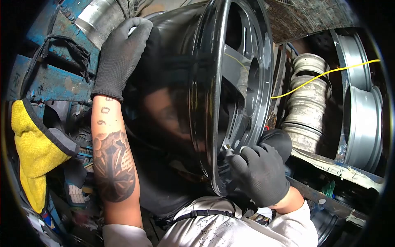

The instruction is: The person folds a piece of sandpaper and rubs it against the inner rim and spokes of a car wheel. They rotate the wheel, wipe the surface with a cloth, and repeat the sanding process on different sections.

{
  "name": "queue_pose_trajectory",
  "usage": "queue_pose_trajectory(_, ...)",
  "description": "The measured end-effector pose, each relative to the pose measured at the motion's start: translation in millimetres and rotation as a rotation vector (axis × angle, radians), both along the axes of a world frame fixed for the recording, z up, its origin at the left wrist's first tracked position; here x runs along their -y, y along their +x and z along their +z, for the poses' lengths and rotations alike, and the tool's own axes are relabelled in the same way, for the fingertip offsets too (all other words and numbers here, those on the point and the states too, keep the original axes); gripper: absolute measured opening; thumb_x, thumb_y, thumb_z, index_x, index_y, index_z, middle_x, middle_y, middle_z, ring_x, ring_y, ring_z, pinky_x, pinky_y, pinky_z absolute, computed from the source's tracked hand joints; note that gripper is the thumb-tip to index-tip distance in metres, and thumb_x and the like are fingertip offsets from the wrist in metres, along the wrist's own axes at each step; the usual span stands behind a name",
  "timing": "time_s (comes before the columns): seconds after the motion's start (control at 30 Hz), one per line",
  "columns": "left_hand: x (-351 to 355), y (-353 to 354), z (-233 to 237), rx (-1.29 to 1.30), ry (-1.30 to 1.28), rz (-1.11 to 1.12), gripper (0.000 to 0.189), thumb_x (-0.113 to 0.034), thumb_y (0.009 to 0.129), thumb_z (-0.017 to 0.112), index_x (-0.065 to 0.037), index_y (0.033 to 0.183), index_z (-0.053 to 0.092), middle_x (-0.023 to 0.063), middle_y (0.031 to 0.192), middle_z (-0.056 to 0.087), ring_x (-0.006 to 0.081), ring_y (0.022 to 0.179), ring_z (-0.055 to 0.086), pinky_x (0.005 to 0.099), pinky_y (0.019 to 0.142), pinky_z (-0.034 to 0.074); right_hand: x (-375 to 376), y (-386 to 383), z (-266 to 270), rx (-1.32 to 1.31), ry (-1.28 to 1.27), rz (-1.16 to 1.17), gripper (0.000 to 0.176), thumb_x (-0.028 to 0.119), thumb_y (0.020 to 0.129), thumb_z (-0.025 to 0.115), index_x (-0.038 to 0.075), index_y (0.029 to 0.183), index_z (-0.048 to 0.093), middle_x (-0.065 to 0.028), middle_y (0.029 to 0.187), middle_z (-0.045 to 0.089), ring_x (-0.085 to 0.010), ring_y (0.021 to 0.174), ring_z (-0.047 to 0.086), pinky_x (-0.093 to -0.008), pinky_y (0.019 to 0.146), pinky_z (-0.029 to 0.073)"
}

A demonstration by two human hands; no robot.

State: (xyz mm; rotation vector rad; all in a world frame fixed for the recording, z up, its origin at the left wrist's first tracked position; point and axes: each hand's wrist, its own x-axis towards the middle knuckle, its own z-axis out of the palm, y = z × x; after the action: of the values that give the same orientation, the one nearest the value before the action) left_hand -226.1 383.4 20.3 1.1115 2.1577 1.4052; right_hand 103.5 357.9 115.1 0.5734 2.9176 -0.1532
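Note:
A large glossy black wheel rim (173,86) stands on its side in front of my body, its spoked face turned to the right. My left hand (125,49), in a dark grey glove, rests at the rim's far left edge with its fingers curled; a small pale item shows near the fingertips, too hidden to name. At the lower right of the rim's face, my gloved right hand (259,171) is closed around a small tool with a metal tip (227,147). That tip lies close to the inner lip, by the spokes.
A yellow cloth (35,152) hangs at the left, below a blue metal frame (61,78). Stacked worn rims (306,103) and silver rims (362,123) fill a rack at the right. A yellow cable (325,74) crosses it. A metal cylinder (101,20) lies at the top left.

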Motion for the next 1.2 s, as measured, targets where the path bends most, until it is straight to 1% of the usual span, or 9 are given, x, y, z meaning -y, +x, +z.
queue_pose_trajectory(0.13, 1, -1, -3, -0.024, 0.008, 0.010, 0.041, -0.041, 0.093, 0.061, -0.005, 0.108, 0.069, 0.0106, 0.092, 0.070, 0.0174, 0.089, 0.065, 0.0318, 0.086, 0.049, -4, -5, -7, -0.027, -0.060, -0.025, 0.024, 0.013, 0.079, 0.065, 0.008, 0.103, 0.064, -0.0063, 0.079, 0.057, -0.0217, 0.073, 0.061, -0.0364, 0.063, 0.045)
queue_pose_trajectory(0.23, 0, -1, -4, 0.000, 0.019, -0.001, 0.040, -0.041, 0.093, 0.061, -0.004, 0.109, 0.069, 0.0108, 0.092, 0.070, 0.0174, 0.090, 0.065, 0.0317, 0.086, 0.049, 1, 2, -1, -0.002, 0.012, -0.010, 0.028, 0.013, 0.079, 0.064, 0.008, 0.106, 0.064, -0.0056, 0.080, 0.058, -0.0224, 0.071, 0.061, -0.0364, 0.063, 0.045)
queue_pose_trajectory(0.33, 1, -2, -2, 0.023, 0.019, 0.000, 0.040, -0.040, 0.093, 0.062, -0.004, 0.109, 0.069, 0.0108, 0.092, 0.070, 0.0176, 0.090, 0.065, 0.0317, 0.086, 0.049, -3, -3, -10, -0.058, -0.037, -0.046, 0.027, 0.013, 0.078, 0.065, 0.009, 0.105, 0.065, -0.0054, 0.079, 0.059, -0.0218, 0.070, 0.061, -0.0365, 0.062, 0.046)
queue_pose_trajectory(0.43, -1, 0, -1, 0.029, 0.029, -0.003, 0.040, -0.040, 0.093, 0.062, -0.004, 0.108, 0.069, 0.0104, 0.092, 0.070, 0.0173, 0.090, 0.065, 0.0317, 0.086, 0.049, 4, 4, -8, -0.042, 0.039, -0.033, 0.028, 0.013, 0.078, 0.065, 0.008, 0.106, 0.064, -0.0055, 0.080, 0.058, -0.0223, 0.070, 0.060, -0.0363, 0.062, 0.046)
queue_pose_trajectory(0.57, 0, -2, -4, -0.005, 0.027, -0.026, 0.038, -0.039, 0.093, 0.062, -0.004, 0.108, 0.069, 0.0099, 0.090, 0.069, 0.0165, 0.089, 0.064, 0.0314, 0.086, 0.049, 3, 0, -9, -0.036, 0.002, -0.071, 0.030, 0.012, 0.077, 0.065, 0.008, 0.107, 0.064, -0.0054, 0.080, 0.058, -0.0216, 0.068, 0.059, -0.0361, 0.062, 0.045)
queue_pose_trajectory(0.77, -3, -4, -9, -0.027, 0.073, -0.002, 0.040, -0.039, 0.092, 0.063, -0.005, 0.113, 0.067, 0.0091, 0.091, 0.068, 0.0154, 0.085, 0.063, 0.0312, 0.083, 0.049, 0, -1, -8, -0.079, -0.019, -0.080, 0.038, 0.013, 0.074, 0.066, 0.008, 0.112, 0.066, -0.0043, 0.080, 0.056, -0.0203, 0.069, 0.058, -0.0362, 0.061, 0.043)
queue_pose_trajectory(0.93, 3, -1, -1, 0.002, 0.032, 0.006, 0.047, -0.040, 0.091, 0.063, -0.002, 0.117, 0.064, 0.0102, 0.096, 0.069, 0.0153, 0.088, 0.063, 0.0307, 0.085, 0.049, 6, 15, 17, -0.085, 0.040, -0.045, 0.045, 0.013, 0.074, 0.065, 0.008, 0.118, 0.068, -0.0011, 0.078, 0.051, -0.0186, 0.070, 0.054, -0.0347, 0.065, 0.042)
queue_pose_trajectory(1.1, -1, 3, -2, 0.014, 0.049, 0.018, 0.049, -0.041, 0.091, 0.063, -0.002, 0.120, 0.064, 0.0110, 0.102, 0.069, 0.0162, 0.095, 0.064, 0.0306, 0.089, 0.049, 4, 18, -2, -0.116, 0.055, 0.010, 0.045, 0.014, 0.071, 0.066, 0.011, 0.116, 0.070, -0.0014, 0.085, 0.052, -0.0189, 0.076, 0.054, -0.0380, 0.072, 0.043)
queue_pose_trajectory(1.2, 1, 1, -4, -0.011, 0.041, 0.029, 0.049, -0.041, 0.091, 0.063, -0.002, 0.120, 0.064, 0.0107, 0.104, 0.069, 0.0168, 0.096, 0.064, 0.0309, 0.090, 0.048, 5, 19, -5, -0.098, 0.079, 0.025, 0.045, 0.014, 0.073, 0.065, 0.012, 0.118, 0.069, -0.0014, 0.085, 0.053, -0.0193, 0.076, 0.054, -0.0376, 0.072, 0.043)
